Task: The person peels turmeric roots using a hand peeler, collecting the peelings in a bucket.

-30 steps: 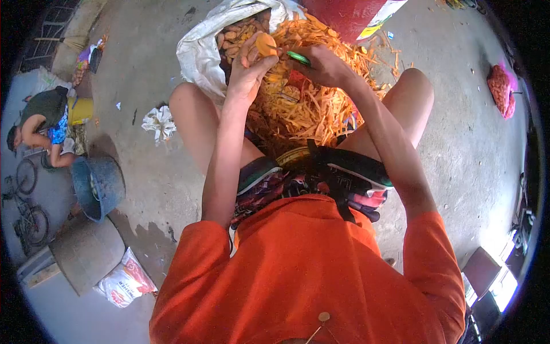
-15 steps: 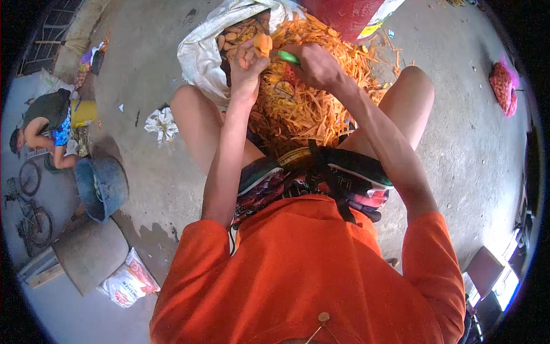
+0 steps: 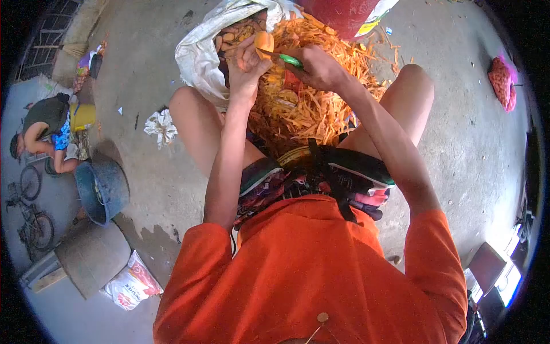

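My left hand (image 3: 245, 67) grips a peeled orange root, which looks like a sweet potato (image 3: 264, 42), with its fingers wrapped round the lower part. My right hand (image 3: 316, 67) is closed on the green handle of a knife (image 3: 290, 59). Its dark, narrow blade points left and meets the lower side of the sweet potato. Beneath both hands lies a big heap of orange peelings (image 3: 312, 112). Beside my left hand, a white sack (image 3: 197, 60) gapes, with several brownish unpeeled roots (image 3: 229, 38) inside.
A red bucket (image 3: 338, 17) stands beyond the peelings. Crumpled white plastic (image 3: 162, 127) lies on the concrete floor left of my knee. Farther left, another person (image 3: 46, 123) bends near a blue tub (image 3: 102, 192). A pink net bag (image 3: 502, 83) rests at far right.
The knife has moved left, from just apart from the sweet potato to touching its lower side. The sweet potato is turned slightly in my left hand.
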Demonstrator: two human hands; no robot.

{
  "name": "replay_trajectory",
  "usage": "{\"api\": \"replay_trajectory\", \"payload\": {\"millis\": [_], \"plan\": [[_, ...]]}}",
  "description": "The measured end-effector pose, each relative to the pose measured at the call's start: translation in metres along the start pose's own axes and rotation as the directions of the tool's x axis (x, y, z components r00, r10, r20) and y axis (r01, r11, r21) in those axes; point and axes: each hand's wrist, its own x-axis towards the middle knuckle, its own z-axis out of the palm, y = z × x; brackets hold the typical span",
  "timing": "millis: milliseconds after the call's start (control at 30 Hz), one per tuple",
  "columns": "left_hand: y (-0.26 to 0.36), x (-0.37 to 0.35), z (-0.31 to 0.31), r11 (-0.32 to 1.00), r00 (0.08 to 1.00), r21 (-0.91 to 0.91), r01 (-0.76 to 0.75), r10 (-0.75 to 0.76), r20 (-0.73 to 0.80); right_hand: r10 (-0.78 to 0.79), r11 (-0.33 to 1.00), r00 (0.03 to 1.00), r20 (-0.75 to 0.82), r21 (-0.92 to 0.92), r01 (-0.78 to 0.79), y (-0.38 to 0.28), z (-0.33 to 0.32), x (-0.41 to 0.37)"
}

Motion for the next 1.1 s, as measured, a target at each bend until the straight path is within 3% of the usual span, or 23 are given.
{"api": "replay_trajectory", "payload": {"millis": [67, 300, 433, 500, 533, 600, 667, 733, 767, 833, 867, 900, 967, 1000, 1033, 1100], "plan": [[-0.001, 0.001, -0.001, 0.995, 0.996, 0.034, -0.091, 0.09, 0.02, -0.018, 1.0, 1.0, -0.016, -0.024, 0.017, 0.003, 0.001, 0.002], [-0.001, 0.001, -0.003, 0.994, 0.997, 0.077, -0.077, 0.079, -0.021, -0.046, 0.993, 0.997, -0.069, -0.109, 0.038, 0.012, 0.007, 0.006], [0.001, 0.002, -0.002, 0.994, 0.996, 0.07, -0.08, 0.078, 0.042, -0.062, 0.993, 0.992, -0.108, -0.108, 0.05, 0.012, 0.006, 0.009], [0.005, -0.001, 0.001, 0.995, 0.995, 0.058, -0.076, 0.073, 0.062, 0.147, 0.987, 0.987, -0.063, -0.058, -0.15, 0.009, 0.003, 0.009], [0.007, -0.005, 0.003, 0.995, 0.987, 0.048, -0.09, 0.082, 0.139, 0.148, 0.987, 0.987, -0.067, -0.057, -0.151, 0.028, 0.007, 0.011], [0.007, -0.007, 0.004, 0.992, 0.958, 0.09, -0.087, 0.059, 0.28, 0.309, 0.922, 0.951, -0.008, -0.241, -0.302, 0.08, 0.011, 0.018], [0.011, -0.008, 0.008, 0.995, 0.968, 0.079, -0.062, 0.041, 0.246, 0.309, 0.916, 0.951, -0.008, -0.268, -0.3, 0.135, 0.02, 0.01], [0.017, -0.003, 0.004, 0.997, 0.977, 0.046, -0.065, 0.054, 0.206, 0.341, 0.893, 0.94, -0.001, -0.313, -0.324, 0.13, 0.008, 0.012], [0.017, -0.001, 0.002, 0.996, 0.978, 0.045, -0.076, 0.066, 0.196, 0.329, 0.896, 0.944, 0.006, -0.318, -0.31, 0.112, -0.001, 0.009], [0.02, -0.002, 0.004, 0.992, 0.997, 0.103, -0.068, 0.065, 0.034, 0.219, 0.957, 0.971, -0.092, -0.174, -0.232, 0.063, -0.011, 0.005], [0.013, 0.0, 0.0, 0.996, 0.998, 0.068, -0.055, 0.054, 0.012, 0.052, 0.994, 0.994, -0.099, -0.086, -0.06, 0.052, -0.008, 0.004], [0.009, 0.002, 0.001, 0.996, 0.999, 0.068, -0.052, 0.051, 0.012, 0.054, 0.994, 0.994, -0.099, -0.084, -0.063, 0.036, -0.003, 0.002], [0.002, 0.002, 0.005, 0.997, 0.992, 0.052, -0.053, 0.059, -0.111, -0.186, 0.982, 0.961, -0.206, -0.012, 0.188, 0.007, 0.004, 0.001], [0.003, 0.001, 0.007, 0.997, 0.992, 0.052, -0.052, 0.057, -0.113, -0.022, 1.0, 0.988, -0.15, -0.006, 0.022, 0.007, 0.007, 0.001], [0.004, -0.001, 0.007, 0.997, 0.992, 0.053, -0.052, 0.058, -0.113, -0.023, 1.0, 0.988, -0.15, -0.005, 0.023, 0.025, 0.015, 0.004], [0.005, -0.001, 0.005, 0.995, 0.995, 0.054, -0.086, 0.083, 0.061, 0.28, 0.947, 0.948, -0.152, -0.119, -0.299, 0.048, 0.013, 0.015]]}}
